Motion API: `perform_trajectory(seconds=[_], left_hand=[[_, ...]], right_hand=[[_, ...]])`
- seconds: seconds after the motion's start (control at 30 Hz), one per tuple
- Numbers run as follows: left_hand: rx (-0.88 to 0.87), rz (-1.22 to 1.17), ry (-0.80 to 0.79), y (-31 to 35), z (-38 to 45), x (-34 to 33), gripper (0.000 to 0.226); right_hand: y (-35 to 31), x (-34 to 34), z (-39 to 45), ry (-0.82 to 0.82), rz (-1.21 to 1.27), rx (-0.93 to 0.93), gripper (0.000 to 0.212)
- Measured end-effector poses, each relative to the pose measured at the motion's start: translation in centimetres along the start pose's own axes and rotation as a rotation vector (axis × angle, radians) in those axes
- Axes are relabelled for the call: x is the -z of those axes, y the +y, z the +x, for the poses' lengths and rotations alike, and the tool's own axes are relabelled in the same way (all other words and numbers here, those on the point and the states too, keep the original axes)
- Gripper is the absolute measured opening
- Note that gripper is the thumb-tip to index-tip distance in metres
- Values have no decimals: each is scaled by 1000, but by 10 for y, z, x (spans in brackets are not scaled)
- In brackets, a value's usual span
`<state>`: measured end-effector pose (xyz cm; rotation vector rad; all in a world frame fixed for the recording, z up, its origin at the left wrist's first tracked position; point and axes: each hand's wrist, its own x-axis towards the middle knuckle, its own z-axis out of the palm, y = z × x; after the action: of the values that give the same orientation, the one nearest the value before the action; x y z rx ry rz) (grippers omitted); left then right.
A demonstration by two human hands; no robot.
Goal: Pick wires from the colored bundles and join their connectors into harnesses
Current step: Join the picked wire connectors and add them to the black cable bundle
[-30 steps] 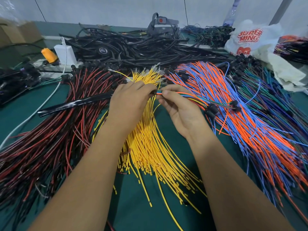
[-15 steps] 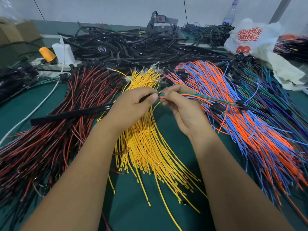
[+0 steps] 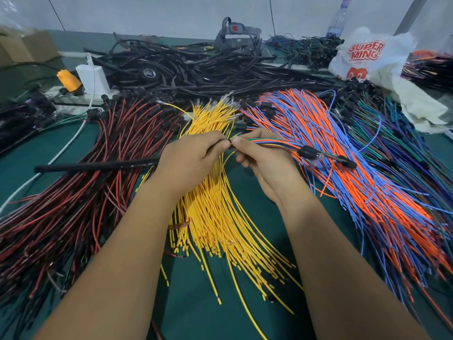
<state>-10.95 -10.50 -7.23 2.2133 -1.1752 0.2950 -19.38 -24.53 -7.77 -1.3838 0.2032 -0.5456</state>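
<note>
My left hand (image 3: 193,158) grips the end of a long black sleeve (image 3: 93,166) that runs out to the left over the red-and-black bundle (image 3: 81,192). My right hand (image 3: 262,160) pinches a small bunch of coloured wires (image 3: 274,143) whose black connectors (image 3: 308,152) hang to the right. Both hands meet fingertip to fingertip above the yellow bundle (image 3: 215,217). The orange-and-blue bundle (image 3: 355,180) lies to the right, and the green-and-blue bundle (image 3: 404,148) beyond it.
A heap of black cables (image 3: 196,69) fills the back of the green table (image 3: 203,315). A white adapter (image 3: 92,79) and a yellow plug (image 3: 68,81) sit back left. A white plastic bag (image 3: 367,57) lies back right, a white cable (image 3: 49,163) at left.
Both hands have lifted slightly and come toward me, still joined at the fingertips. The black sleeve has swung lower at its left end, and the connectors have moved right.
</note>
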Motion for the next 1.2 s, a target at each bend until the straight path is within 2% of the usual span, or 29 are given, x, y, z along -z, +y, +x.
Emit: perform_trajectory(seconds=[0.13,0.2,0.37,0.5,0.6,0.67,0.73,0.8,0.97,1.07,1.2], left_hand=[[61,-54,-5,-2,0,1,23],[43,0,-6,-2,0,2,19],[-9,193,11,1,-1,0,19],[-48,219,2,2,-1,-3,23],[-32,195,44,5,1,-3,27],[26,135,53,6,2,-4,28],[95,55,40,4,3,-6,31],[141,0,26,2,3,-7,34],[135,38,-36,-3,2,-3,36],[90,76,-62,-7,1,2,34],[96,134,-30,-7,-1,4,30]], right_hand=[[-4,0,0,10,140,-92,13],[-4,0,1,34,185,-90,17],[2,-4,-2,-20,55,-71,15],[5,-8,-3,-59,-16,-50,21],[2,-10,-3,-64,131,-94,18],[-1,-12,-2,-40,295,-141,4],[-3,-12,-1,7,501,-163,25],[-6,-10,1,75,594,-142,30],[-6,-9,2,243,458,-52,11],[-5,-10,3,301,310,32,24],[-4,-11,1,254,192,93,26]])
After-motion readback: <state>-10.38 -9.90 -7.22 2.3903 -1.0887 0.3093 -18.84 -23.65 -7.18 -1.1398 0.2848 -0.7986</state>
